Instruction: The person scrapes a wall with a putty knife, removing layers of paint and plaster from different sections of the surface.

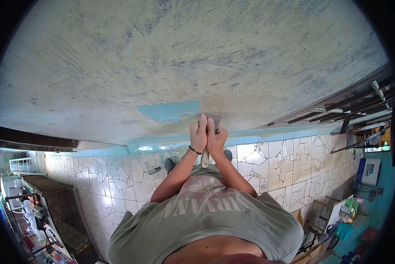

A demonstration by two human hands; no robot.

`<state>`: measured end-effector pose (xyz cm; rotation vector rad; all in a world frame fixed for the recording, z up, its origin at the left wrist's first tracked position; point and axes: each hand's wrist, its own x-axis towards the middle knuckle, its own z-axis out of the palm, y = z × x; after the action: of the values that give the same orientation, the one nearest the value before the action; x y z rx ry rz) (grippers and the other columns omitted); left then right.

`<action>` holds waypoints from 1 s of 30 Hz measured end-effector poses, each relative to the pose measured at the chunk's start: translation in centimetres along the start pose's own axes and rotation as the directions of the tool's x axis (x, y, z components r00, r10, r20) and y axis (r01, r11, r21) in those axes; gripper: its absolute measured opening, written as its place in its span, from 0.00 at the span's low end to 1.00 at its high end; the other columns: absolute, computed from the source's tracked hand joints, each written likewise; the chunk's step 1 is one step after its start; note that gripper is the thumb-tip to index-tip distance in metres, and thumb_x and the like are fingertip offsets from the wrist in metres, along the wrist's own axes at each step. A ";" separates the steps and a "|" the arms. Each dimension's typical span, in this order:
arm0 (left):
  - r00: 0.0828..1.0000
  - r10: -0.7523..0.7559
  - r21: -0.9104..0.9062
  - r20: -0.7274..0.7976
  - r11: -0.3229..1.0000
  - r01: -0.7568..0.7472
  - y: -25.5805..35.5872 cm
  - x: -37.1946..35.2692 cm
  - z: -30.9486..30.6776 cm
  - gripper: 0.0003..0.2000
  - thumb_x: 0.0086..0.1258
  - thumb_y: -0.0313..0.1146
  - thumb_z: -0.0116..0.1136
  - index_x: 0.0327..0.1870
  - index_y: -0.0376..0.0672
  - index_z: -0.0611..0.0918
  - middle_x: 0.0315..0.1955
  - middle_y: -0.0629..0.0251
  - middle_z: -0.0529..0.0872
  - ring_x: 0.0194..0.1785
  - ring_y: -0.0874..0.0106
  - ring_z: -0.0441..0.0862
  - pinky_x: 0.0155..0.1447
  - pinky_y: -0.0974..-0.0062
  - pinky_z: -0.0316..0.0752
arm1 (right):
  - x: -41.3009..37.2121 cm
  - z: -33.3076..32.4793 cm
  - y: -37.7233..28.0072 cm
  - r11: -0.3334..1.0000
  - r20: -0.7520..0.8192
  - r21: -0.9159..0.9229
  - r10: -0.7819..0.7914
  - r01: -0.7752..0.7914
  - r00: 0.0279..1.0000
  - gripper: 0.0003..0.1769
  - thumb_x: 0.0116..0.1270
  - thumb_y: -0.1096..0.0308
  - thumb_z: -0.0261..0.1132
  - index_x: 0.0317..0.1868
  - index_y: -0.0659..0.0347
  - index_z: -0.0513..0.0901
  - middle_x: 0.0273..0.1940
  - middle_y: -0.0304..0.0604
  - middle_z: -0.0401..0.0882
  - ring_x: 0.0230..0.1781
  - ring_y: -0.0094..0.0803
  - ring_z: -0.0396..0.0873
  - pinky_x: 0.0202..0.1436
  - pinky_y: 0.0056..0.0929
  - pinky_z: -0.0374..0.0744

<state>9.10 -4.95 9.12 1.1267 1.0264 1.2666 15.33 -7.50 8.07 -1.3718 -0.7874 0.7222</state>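
Observation:
My left hand [198, 136], with a dark beaded bracelet at the wrist, and my right hand [216, 140] are side by side, closed around a putty knife [205, 159]. Its pale handle sticks out below my hands, and both thumbs or fingers press along the base of the wide metal blade [214, 117]. The blade lies against the wall [197, 57], which has a patchy, scuffed whitish coat. Just left of the blade, a bare light-blue patch [169, 110] shows with ragged edges. Whitish dust speckles my hands and forearms.
Below is a floor of irregular white tiles [281, 165], with a small dark-and-light object [155, 170] near my foot. A barred window [338, 112] is at right. A brown cage-like cabinet [59, 211] stands left; wooden furniture [318, 215] stands lower right.

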 end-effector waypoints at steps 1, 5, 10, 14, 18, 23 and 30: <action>1.000 -0.002 0.001 -0.029 1.000 0.002 -0.6 0.0 0.1 0.27 0.82 0.46 0.45 0.23 0.33 0.76 0.17 0.74 0.73 0.25 0.83 0.65 0.27 0.75 0.62 | 0.0 0.0 0.2 1.000 -0.002 0.018 -0.011 0.011 1.000 0.22 0.73 0.61 0.65 0.26 0.72 0.79 0.17 0.36 0.73 0.23 0.17 0.65 0.23 0.29 0.66; 0.999 0.038 0.030 0.020 0.999 -0.038 1.8 0.7 -0.2 0.24 0.82 0.45 0.47 0.27 0.36 0.78 0.23 0.76 0.75 0.29 0.83 0.68 0.31 0.78 0.65 | 1.3 0.3 -3.2 0.995 0.025 -0.002 -0.104 0.104 0.994 0.24 0.74 0.60 0.65 0.24 0.72 0.78 0.18 0.33 0.73 0.24 0.16 0.64 0.23 0.27 0.66; 0.999 0.030 0.016 -0.022 0.999 -0.030 1.2 0.8 0.1 0.27 0.81 0.47 0.46 0.23 0.34 0.74 0.17 0.73 0.72 0.25 0.81 0.65 0.28 0.72 0.62 | 0.5 0.1 -2.6 0.999 0.014 0.002 -0.036 0.036 0.999 0.24 0.74 0.60 0.64 0.24 0.72 0.78 0.18 0.32 0.72 0.24 0.16 0.64 0.22 0.26 0.65; 0.996 0.080 0.061 -0.041 0.995 -0.077 1.5 0.6 0.5 0.25 0.82 0.46 0.46 0.24 0.35 0.73 0.19 0.75 0.71 0.27 0.82 0.64 0.29 0.74 0.61 | 0.3 0.2 -2.0 0.999 -0.008 0.025 -0.044 0.044 0.999 0.23 0.74 0.61 0.64 0.23 0.70 0.78 0.18 0.31 0.72 0.23 0.16 0.64 0.22 0.26 0.65; 0.987 0.158 0.038 -0.012 0.987 -0.158 7.0 1.1 0.8 0.21 0.82 0.45 0.47 0.26 0.41 0.72 0.22 0.78 0.68 0.30 0.83 0.63 0.31 0.76 0.60 | 1.8 0.9 -7.5 0.981 0.046 0.135 -0.145 0.138 0.988 0.21 0.72 0.63 0.66 0.25 0.72 0.79 0.16 0.39 0.74 0.23 0.17 0.66 0.22 0.28 0.67; 0.992 0.126 -0.015 -0.032 0.992 -0.126 3.4 1.0 0.5 0.21 0.82 0.44 0.48 0.26 0.41 0.71 0.23 0.78 0.69 0.30 0.83 0.63 0.31 0.77 0.60 | 0.6 0.6 -4.3 0.997 -0.019 0.023 -0.078 0.078 0.997 0.21 0.72 0.61 0.66 0.26 0.71 0.80 0.17 0.39 0.77 0.23 0.15 0.66 0.22 0.29 0.67; 0.994 0.108 0.045 0.007 0.993 -0.108 7.7 1.3 0.6 0.24 0.82 0.46 0.47 0.25 0.36 0.72 0.21 0.75 0.70 0.30 0.81 0.64 0.31 0.73 0.62 | 0.7 0.7 -7.9 0.996 0.014 0.062 -0.058 0.057 0.998 0.23 0.72 0.60 0.66 0.25 0.72 0.80 0.17 0.39 0.77 0.23 0.15 0.67 0.21 0.28 0.68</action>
<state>8.46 -3.84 16.89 1.2327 1.0065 1.3313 15.08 -7.06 16.02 -1.2850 -0.8078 0.7081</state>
